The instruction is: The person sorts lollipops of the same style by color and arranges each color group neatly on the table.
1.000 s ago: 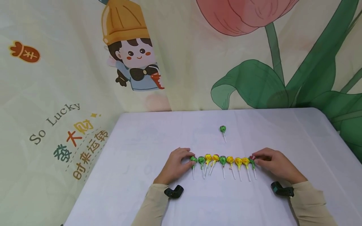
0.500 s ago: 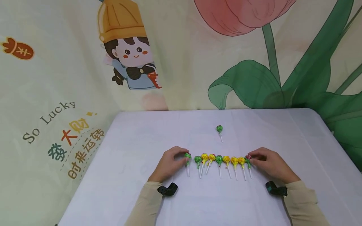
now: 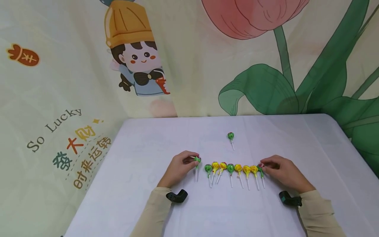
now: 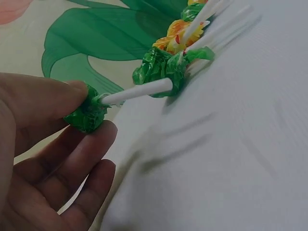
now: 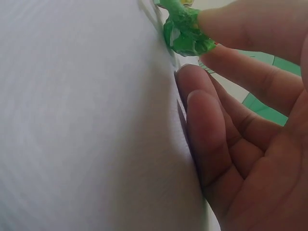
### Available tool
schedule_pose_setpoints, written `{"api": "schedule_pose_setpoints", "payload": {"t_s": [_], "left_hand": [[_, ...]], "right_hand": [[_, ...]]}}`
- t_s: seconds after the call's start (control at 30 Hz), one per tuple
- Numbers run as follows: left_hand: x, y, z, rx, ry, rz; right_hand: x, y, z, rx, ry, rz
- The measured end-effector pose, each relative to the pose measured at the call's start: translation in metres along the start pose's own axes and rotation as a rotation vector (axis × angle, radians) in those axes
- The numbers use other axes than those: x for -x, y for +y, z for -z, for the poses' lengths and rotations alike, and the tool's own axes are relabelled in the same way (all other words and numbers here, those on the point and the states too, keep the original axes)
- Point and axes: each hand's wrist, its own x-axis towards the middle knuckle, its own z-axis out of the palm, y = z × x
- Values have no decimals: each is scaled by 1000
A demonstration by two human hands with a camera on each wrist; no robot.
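My left hand (image 3: 179, 168) pinches a green-wrapped lollipop (image 4: 90, 115) by its candy head, thumb on one side and fingers on the other. In the left wrist view its white stick points toward the row, and the lollipop looks raised off the cloth. My right hand (image 3: 285, 171) pinches the head of the lollipop at the row's right end (image 5: 187, 33), green with a red top, which lies at the cloth. Between the hands runs a row of several lollipops, sticks toward me: a green one (image 3: 208, 168) at the left, yellow ones (image 3: 246, 170), another green one (image 3: 230, 169) amid them.
A single green lollipop (image 3: 231, 135) lies farther back on the white-covered table (image 3: 160, 135). Behind the table hangs a printed cloth backdrop (image 3: 195, 75) with a cartoon figure, a flower and lettering. Black wrist cameras (image 3: 177, 196) sit on both sleeves.
My left hand has drawn the leftmost green lollipop left, away from the row, and lifted it slightly. The right hand stays at the row's right end. The head view has shifted a little.
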Motion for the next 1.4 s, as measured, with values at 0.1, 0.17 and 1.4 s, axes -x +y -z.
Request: {"api": "schedule_pose_setpoints", "payload": {"t_s": [0.1,0.17,1.4], "left_hand": [[-5,1,-1,-3,-7,18],[-8,2,-2,-2,-13,23],[-53,23,-12,102,-42,93]], "right_hand": [[-1,-1,0,3,-1,-6],[-1,-1,-1,5,-5,-11],[0,-5,-2,13,5,-18]]}}
